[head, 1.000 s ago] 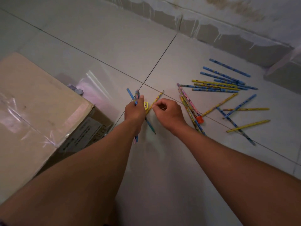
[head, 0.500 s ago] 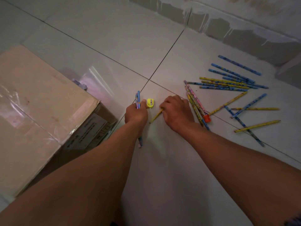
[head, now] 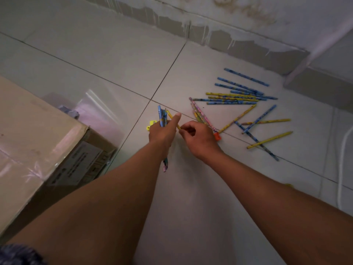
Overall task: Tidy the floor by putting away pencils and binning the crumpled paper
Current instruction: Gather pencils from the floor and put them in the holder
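My left hand [head: 162,131] grips a small bundle of blue pencils [head: 162,116] upright, their lower ends sticking out below my wrist. My right hand [head: 198,137] pinches a yellow pencil [head: 172,119] and holds it against the bundle, under my left thumb. Several blue, yellow and pink pencils [head: 235,98] lie scattered on the tiled floor to the right. A yellow sharpener [head: 151,125] shows just left of my left hand. An orange sharpener [head: 217,136] lies beside my right hand. Crumpled paper [head: 71,111] sits behind the box.
A taped cardboard box [head: 38,142] stands at the left. A clear plastic sheet [head: 99,109] lies behind it on the floor. The wall base [head: 238,43] runs along the back. A white cord [head: 342,165] trails down the right edge.
My right hand has lifted the yellow pencil off the floor and brought it up to the bundle in my left hand. The view has shifted slightly to the left.
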`<control>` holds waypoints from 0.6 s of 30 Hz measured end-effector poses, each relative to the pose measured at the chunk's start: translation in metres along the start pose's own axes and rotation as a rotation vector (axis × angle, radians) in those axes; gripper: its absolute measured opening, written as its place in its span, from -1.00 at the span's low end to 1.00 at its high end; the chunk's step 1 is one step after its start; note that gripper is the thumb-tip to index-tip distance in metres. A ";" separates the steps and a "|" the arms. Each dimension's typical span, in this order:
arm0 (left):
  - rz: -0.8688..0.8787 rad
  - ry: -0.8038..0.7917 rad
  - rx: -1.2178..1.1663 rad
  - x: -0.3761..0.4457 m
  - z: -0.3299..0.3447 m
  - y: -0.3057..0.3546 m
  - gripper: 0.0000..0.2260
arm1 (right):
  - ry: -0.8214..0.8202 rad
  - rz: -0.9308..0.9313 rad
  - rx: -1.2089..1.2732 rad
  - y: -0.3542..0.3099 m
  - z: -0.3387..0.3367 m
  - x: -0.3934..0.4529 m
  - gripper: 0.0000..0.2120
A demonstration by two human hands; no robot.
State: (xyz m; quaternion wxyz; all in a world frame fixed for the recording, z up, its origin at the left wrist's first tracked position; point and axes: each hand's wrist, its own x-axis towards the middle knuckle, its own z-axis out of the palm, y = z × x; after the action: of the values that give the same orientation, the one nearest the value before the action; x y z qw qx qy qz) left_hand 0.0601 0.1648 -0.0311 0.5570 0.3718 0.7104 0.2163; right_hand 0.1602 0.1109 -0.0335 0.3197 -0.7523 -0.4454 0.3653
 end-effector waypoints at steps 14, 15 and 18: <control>0.073 0.017 0.157 -0.004 0.029 -0.012 -0.59 | 0.367 0.065 -0.538 0.067 -0.042 -0.037 -0.78; 0.073 0.014 0.180 -0.004 0.031 -0.013 -0.58 | 0.360 0.087 -0.575 0.071 -0.043 -0.041 -0.75; 0.057 0.029 0.238 -0.009 0.039 -0.015 -0.53 | 0.303 0.171 -0.631 0.081 -0.045 -0.052 -0.73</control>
State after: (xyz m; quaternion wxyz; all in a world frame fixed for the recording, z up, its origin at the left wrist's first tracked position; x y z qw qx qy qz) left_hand 0.0939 0.1441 -0.0468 0.4922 0.4522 0.7282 0.1518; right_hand 0.2156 0.0244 -0.0612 0.1024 -0.8941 -0.4193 0.1195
